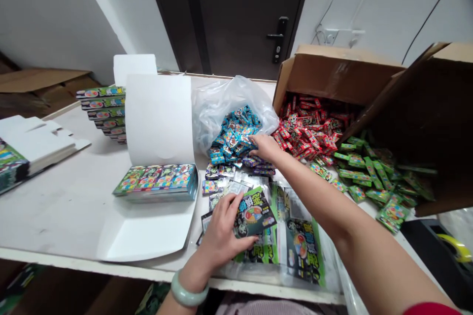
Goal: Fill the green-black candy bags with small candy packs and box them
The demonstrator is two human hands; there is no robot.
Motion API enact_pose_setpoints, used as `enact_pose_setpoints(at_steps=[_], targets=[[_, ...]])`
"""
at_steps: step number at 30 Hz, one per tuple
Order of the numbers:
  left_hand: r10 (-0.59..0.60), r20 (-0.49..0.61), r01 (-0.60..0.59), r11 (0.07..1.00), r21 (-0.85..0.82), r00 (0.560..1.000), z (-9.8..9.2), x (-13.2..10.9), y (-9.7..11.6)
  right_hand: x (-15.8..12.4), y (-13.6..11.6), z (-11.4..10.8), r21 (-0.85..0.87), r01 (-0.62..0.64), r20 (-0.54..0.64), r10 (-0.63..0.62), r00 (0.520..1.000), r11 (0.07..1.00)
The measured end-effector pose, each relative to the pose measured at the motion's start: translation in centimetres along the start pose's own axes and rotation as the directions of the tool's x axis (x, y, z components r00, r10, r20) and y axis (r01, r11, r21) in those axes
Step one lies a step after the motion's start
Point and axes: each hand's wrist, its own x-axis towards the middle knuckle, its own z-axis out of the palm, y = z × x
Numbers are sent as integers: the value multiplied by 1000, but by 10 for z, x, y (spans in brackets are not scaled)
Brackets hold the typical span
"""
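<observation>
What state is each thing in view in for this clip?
Left hand, holding a black-and-green packet.
Right hand, open, touching blue sachets.
White carton, open, lid upright.
Cardboard box, open, flaps up.
Plastic bag, open.
Door, shut.

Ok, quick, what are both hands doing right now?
Left hand: closed on a black-and-green packet.
Right hand: open, reaching at the heap of small blue packets.
</observation>
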Motion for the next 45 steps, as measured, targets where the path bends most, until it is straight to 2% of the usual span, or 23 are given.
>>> enact_pose_setpoints(at_steps=[3, 7, 9, 11, 12, 13, 15, 17, 18, 21, 23, 25, 28, 31, 34, 37, 39, 41, 43, 45], targets=[[-10, -14, 10, 1000, 26, 1000, -3, -4, -6, 0, 1, 2, 46, -37, -13, 38, 999, 998], [2, -28, -1, 999, 43, 1000, -7, -4, -13, -46, 10, -14, 202, -103, 11, 103, 995, 974], [14, -30, -13, 999, 42, 999, -7, 0, -14, -80, 16, -27, 429, -165, 72, 148, 986, 888], [37, -22, -36, 998, 43, 999, -5, 4, -13, -116, 22, -41, 643, -230, 136, 187, 973, 731], [48, -16, -47, 998, 45, 999, -4, 6, -12, -132, 26, -48, 695, -245, 155, 192, 969, 675], [58, -11, -57, 997, 48, 998, -3, 7, -11, -146, 30, -54, 702, -236, 147, 187, 971, 672], [69, -6, -68, 996, 52, 998, -1, 8, -7, -170, 40, -62, 609, -135, 60, 125, 990, 781], [71, -2, -71, 996, 57, 997, 1, 8, -3, -187, 55, -64, 404, 41, -65, -16, 998, 914], [74, 3, -74, 996, 59, 997, 2, 7, 0, -194, 64, -62, 284, 118, -100, -93, 991, 951], [102, 41, -104, 992, 65, 994, 6, 3, 7, -215, 86, -53, 19, 230, -46, -229, 972, 973], [114, 66, -119, 991, 67, 991, 8, -1, 11, -229, 93, -48, -80, 236, 42, -233, 971, 968], [106, 83, -111, 992, 66, 991, 9, -4, 13, -242, 91, -44, -136, 188, 65, -180, 981, 973], [103, 112, -109, 992, 55, 988, 14, -4, 16, -253, 75, -36, -200, -18, -27, 12, 1000, 980], [112, 147, -120, 992, 46, 983, 18, 0, 21, -253, 59, -26, -262, -167, -60, 156, 986, 950], [107, 160, -117, 992, 54, 981, 20, 3, 24, -250, 49, -29, -236, -154, -126, 127, 984, 959], [135, 157, -146, 988, 57, 978, 19, 4, 25, -254, 36, -48, -167, -8, -229, -31, 973, 986], [177, 153, -184, 982, 34, 972, 19, 4, 25, -258, 25, -65, -173, 137, -140, -162, 977, 975], [207, 142, -211, 977, 17, 968, 20, 5, 27, -261, 13, -78, -204, 252, 40, -249, 968, 946], [233, 141, -237, 971, 13, 962, 22, 6, 30, -261, 4, -86, -229, 322, 199, -280, 939, 919], [260, 168, -264, 965, 1, 951, 23, 7, 34, -258, 0, -89, -224, 369, 303, -295, 906, 902]])
